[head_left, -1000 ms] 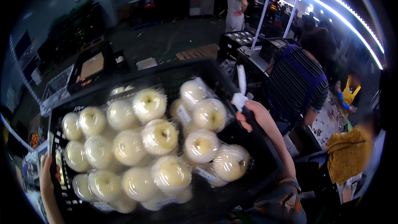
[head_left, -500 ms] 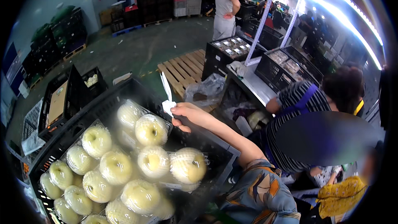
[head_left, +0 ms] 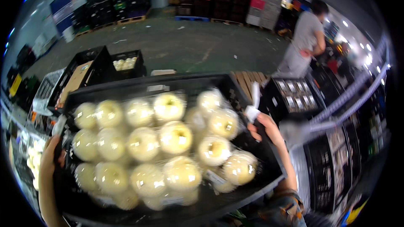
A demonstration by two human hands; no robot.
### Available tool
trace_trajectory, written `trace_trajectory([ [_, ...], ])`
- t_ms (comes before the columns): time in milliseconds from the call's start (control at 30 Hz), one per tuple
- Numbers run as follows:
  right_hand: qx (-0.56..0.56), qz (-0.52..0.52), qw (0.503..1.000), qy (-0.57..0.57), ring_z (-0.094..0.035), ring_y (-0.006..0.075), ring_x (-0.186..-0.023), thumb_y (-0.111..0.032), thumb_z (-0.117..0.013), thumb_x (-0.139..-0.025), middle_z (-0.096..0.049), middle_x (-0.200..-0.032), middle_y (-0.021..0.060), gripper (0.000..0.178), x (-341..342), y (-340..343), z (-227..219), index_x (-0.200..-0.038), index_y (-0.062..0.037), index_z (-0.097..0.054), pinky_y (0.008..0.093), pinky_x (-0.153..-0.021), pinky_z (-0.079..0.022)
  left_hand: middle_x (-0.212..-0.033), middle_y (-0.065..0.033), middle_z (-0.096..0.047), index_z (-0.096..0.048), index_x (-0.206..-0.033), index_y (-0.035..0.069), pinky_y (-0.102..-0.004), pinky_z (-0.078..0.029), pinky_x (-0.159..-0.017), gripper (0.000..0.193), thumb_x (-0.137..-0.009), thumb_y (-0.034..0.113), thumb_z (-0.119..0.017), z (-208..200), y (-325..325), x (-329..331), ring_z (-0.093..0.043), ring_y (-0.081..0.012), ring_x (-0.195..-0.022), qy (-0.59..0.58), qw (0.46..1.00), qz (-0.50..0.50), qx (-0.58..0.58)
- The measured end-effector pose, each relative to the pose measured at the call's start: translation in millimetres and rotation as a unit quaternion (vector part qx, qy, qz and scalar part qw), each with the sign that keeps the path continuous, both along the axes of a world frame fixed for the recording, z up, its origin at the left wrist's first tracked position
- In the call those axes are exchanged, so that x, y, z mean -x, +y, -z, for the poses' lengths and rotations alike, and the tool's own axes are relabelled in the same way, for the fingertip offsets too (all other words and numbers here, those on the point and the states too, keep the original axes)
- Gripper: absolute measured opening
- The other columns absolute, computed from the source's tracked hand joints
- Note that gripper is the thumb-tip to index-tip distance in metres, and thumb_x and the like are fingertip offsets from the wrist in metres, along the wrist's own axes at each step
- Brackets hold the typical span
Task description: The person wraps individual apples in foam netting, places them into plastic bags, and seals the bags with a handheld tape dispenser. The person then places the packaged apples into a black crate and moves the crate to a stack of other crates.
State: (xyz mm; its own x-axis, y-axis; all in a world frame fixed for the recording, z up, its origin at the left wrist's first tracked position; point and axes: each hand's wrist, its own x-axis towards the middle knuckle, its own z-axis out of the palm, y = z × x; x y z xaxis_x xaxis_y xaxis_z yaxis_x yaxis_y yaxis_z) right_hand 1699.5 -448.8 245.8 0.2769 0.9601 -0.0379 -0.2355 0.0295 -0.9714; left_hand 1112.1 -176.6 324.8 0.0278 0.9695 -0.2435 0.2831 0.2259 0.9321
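A: Where do we find the crate (head_left: 198,80)?
B: Between both hands, across the lower middle of our view — it's black, with its long back wall away from us.

A: How is the left hand (head_left: 49,154)?
B: We see its fingers curled over the crate's left end, closed on the edge. Just above them is a pale scrap, too blurred for us to name.

A: And the right hand (head_left: 267,128)?
B: It's bent round the crate's right end, fingers folded in and gripping. We see a white tie (head_left: 252,111) sticking up just beside them.

A: What's inside?
B: Pale yellow fruit (head_left: 176,137) in clear wrap. We have rows at the left and middle, and a slanted group at the right; some packs carry labels, which we can't read for blur.

A: What's round about?
B: Past the back wall we see a small bin (head_left: 130,75) with pale fruit in it, a brown board (head_left: 78,77) further left, and a pallet (head_left: 248,82) to the right. Beside the pallet is a tub (head_left: 275,110) of packs, and behind that — a person (head_left: 305,38) in grey. Dark stacks (head_left: 130,0) line the far wall.
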Motion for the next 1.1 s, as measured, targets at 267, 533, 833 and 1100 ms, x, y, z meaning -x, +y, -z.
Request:
trace_trajectory([
  [267, 0.079, 0.204, 0.973, -0.078, -0.044, 0.0136, -0.041, -0.035, -0.058, -0.087, -0.049, -0.066, 0.0062, 0.05, -129.6, -65.3, 30.5, -0.122, -0.0006, -0.045, 0.0252, -0.037, -0.035, -0.058, 0.0021, -0.042, -0.05, -0.098, 0.011, -0.0215, -0.032, -0.036, 0.032, -0.089, 0.039, -0.061, 57.7, 89.8, -265.8, -0.039, -0.0059, -0.043, 0.043, 0.975, 0.215, 0.044],
  [533, 0.153, 0.289, 0.939, -0.11, -0.041, 0.0119, -0.039, -0.037, -0.052, -0.092, -0.047, -0.058, 0.0027, 0.037, -173.0, -93.6, 71.7, -0.109, -0.0032, -0.052, 0.0246, -0.034, -0.031, -0.059, -0.0014, -0.047, -0.051, -0.107, -0.003, -0.0222, -0.034, -0.036, 0.064, -0.079, 0.052, -0.067, 150.2, 143.2, -368.8, -0.043, -0.0077, -0.041, 0.054, 0.956, 0.285, 0.038],
  [833, 0.232, 0.448, 0.862, -0.046, -0.045, 0.0153, -0.053, -0.03, -0.052, -0.091, -0.049, -0.064, 0.004, 0.023, -157.1, 23.4, 81.1, -0.079, -0.0095, -0.05, 0.0267, -0.046, -0.037, -0.106, -0.0289, -0.06, -0.044, -0.122, -0.007, -0.0432, -0.046, -0.087, 0.094, -0.068, 0.068, -0.062, 227.4, 279.9, -494.5, -0.059, -0.041, -0.102, 0.153, 0.897, 0.405, -0.091],
  [1100, 0.253, 0.462, 0.85, 0.004, -0.044, 0.0133, -0.062, -0.033, -0.059, -0.088, -0.047, -0.069, -0.001, 0.02, -194.2, 157.5, 73.2, -0.085, -0.0152, -0.05, 0.0277, -0.053, -0.037, -0.102, -0.0295, -0.062, -0.04, -0.124, -0.007, -0.0444, -0.049, -0.084, 0.087, -0.071, 0.057, -0.065, 180.7, 418.4, -593.6, -0.061, -0.0413, -0.098, 0.167, 0.874, 0.448, -0.086],
])
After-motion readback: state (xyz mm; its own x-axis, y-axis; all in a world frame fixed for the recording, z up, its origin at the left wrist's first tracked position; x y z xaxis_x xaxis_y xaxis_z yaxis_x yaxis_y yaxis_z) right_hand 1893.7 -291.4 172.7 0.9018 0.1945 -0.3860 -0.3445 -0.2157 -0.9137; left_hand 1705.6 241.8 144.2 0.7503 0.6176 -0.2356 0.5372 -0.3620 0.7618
